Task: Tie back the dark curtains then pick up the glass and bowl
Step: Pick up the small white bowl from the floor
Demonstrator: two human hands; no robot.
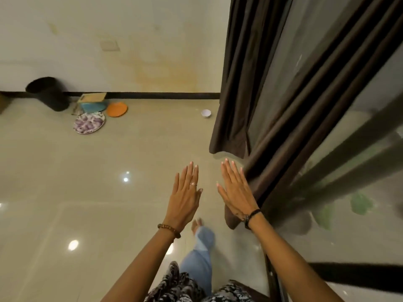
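Glossy beige floor [109, 214] tiles mirror ceiling lights beneath a person standing at a glass door, one bare foot [195, 225] and a light blue trouser leg visible below a patterned top. Both arms reach forward. Left hand [185, 195], ring on one finger and bead bracelet at the wrist, is spread flat with straight fingers and holds nothing. Right hand [236, 192], a dark cord at the wrist, is likewise flat and empty, its outer edge just beside the near dark curtain [305, 118], whether touching cannot be told. That curtain hangs loose in long folds down the glass; a second curtain [237, 83] hangs beyond it, its hem on the floor. Farther off, a small white bowl [206, 113] sits on the floor near the far curtain's hem. Well to the left, along the wall, lie a purple-patterned plate [89, 123], an orange plate [117, 109], a blue container [92, 104] and a black bin [48, 92].
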